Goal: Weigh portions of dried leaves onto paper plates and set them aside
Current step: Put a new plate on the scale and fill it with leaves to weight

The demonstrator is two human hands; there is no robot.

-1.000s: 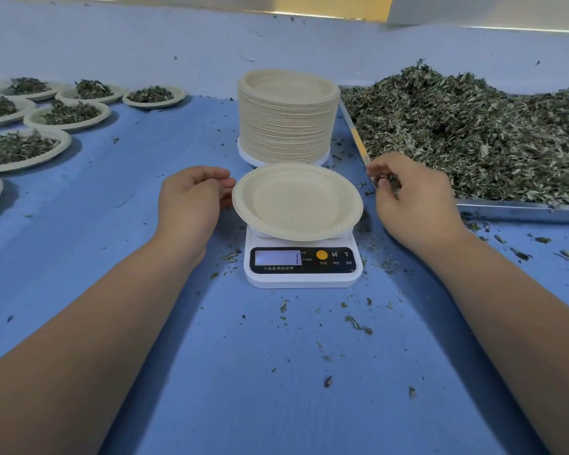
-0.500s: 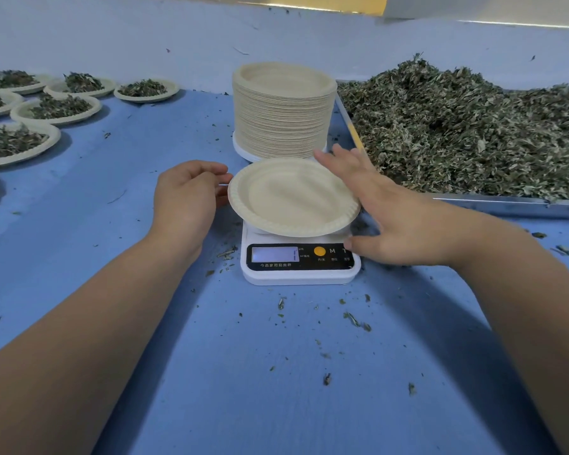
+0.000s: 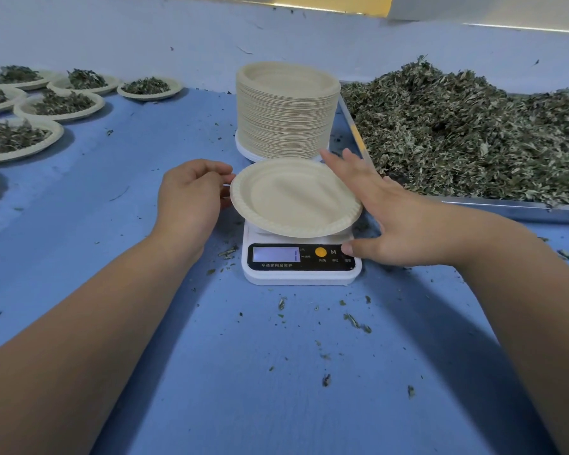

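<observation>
Head view: A second ago the right hand was curled at the edge of the tray. Now the right hand (image 3: 385, 218) is spread open beside the scale (image 3: 296, 274). Its straight fingers are laid along the right rim of the paper plate (image 3: 293, 198), and its thumb (image 3: 350, 249) is set on the right end of the scale's black panel. The left hand (image 3: 191, 195) is found where it was, with its fingers curled and the plate's left rim seemingly pinched between thumb and fingertips. The plate has stayed on the scale, empty.

One scale is counted on the blue desk (image 3: 276, 372), with one empty plate on it. One tall stack of plates (image 3: 286, 113) is seen just behind it, and one metal tray (image 3: 506, 210) heaped with dried leaves (image 3: 473, 136) to the right. Six filled plates (image 3: 30, 154) are set aside at the far left. A seventh is cut by the frame's edge, and its contents cannot be told. Loose leaf crumbs are scattered around the scale.
</observation>
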